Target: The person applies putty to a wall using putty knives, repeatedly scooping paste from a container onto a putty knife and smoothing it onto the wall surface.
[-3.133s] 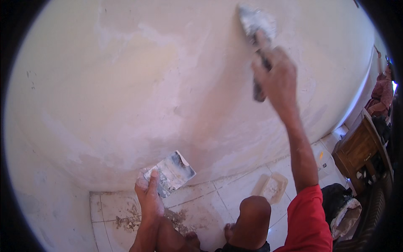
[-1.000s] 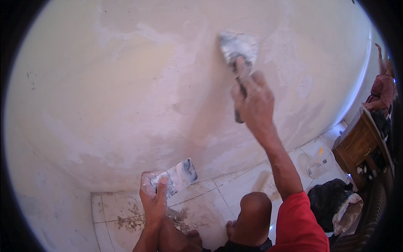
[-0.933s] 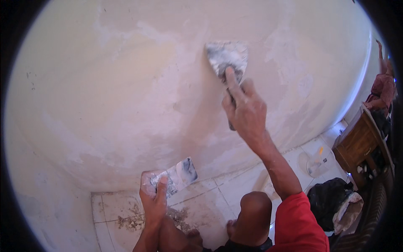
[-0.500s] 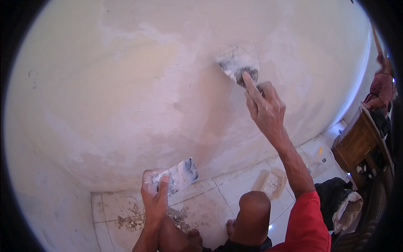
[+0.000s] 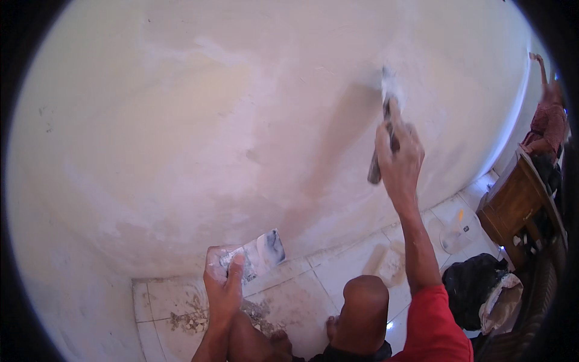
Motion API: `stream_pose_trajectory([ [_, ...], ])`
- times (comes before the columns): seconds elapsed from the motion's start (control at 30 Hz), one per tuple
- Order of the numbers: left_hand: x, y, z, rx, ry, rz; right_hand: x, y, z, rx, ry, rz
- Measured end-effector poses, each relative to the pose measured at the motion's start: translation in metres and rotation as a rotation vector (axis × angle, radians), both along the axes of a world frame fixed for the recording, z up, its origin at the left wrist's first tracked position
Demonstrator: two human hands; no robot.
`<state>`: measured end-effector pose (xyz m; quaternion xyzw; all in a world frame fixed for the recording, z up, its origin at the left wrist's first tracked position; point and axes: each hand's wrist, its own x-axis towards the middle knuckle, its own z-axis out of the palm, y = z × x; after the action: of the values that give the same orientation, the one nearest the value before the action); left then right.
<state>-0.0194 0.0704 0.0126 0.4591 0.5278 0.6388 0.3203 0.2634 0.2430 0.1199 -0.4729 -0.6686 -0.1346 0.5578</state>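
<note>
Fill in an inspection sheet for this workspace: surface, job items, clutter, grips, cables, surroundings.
Surface: upright wall, patchy cream and pinkish-grey, with whitish smears.
Job items: putty knife, dark-handled, blade nearly edge-on and blurred, wall contact unclear; flat blade smeared with paste; pale tray on the tiled floor, partly hidden.
Clutter: crumbly debris by the wall's foot; black bag and pale sack on the right; transparent container near the cabinet.
Grips: right grip closed around the putty knife's handle; left grip holds the flat blade, thumb on top.
Cables: nothing seen.
Surroundings: wooden cabinet and another person, arm raised, at the right rim.
</note>
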Motion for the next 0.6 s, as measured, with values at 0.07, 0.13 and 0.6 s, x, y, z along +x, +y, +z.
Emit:
stream_pose_trajectory([
  [0.07,0.003,0.001,0.001,0.005,0.030,-0.005,-0.011,0.012,0.020,0.117,0.160,0.055],
  [0.13,0.006,0.002,0.002,0.032,0.008,-0.014,-0.026,0.020,0.013,0.121,0.055,0.007],
  [0.6,0.006,-0.001,0.001,0.046,-0.029,-0.018,-0.006,-0.014,-0.012,0.096,-0.113,0.034],
])
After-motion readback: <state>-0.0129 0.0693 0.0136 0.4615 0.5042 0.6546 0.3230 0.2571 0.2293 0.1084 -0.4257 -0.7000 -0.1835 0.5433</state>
